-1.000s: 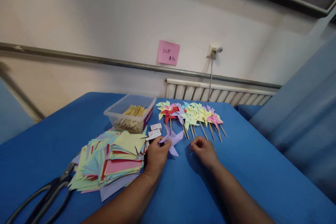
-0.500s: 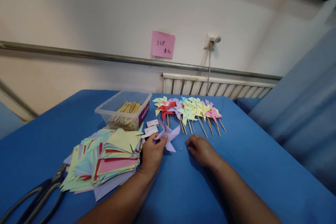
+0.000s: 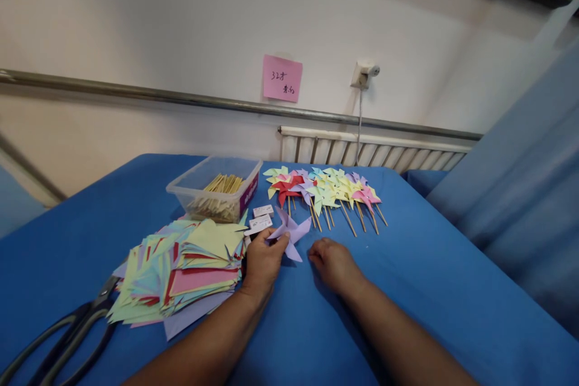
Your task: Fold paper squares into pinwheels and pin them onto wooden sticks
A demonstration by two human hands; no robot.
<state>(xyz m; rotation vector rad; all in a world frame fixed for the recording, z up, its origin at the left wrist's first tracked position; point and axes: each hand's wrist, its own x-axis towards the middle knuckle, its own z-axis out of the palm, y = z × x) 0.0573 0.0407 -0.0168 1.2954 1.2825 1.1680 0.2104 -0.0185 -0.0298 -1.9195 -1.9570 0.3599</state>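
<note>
Single head-worn view, aimed forward and down over the blue table (image 3: 407,289) toward the wall (image 3: 136,12) beyond. Near the lens, low centre: left hand (image 3: 262,260) and right hand (image 3: 333,264); far table edge at mid-height.

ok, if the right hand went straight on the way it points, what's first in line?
Likely the purple pinwheel held by the left hand: the right hand points up-left across the blue cloth at its lower blade. Depth is unclear.
</note>
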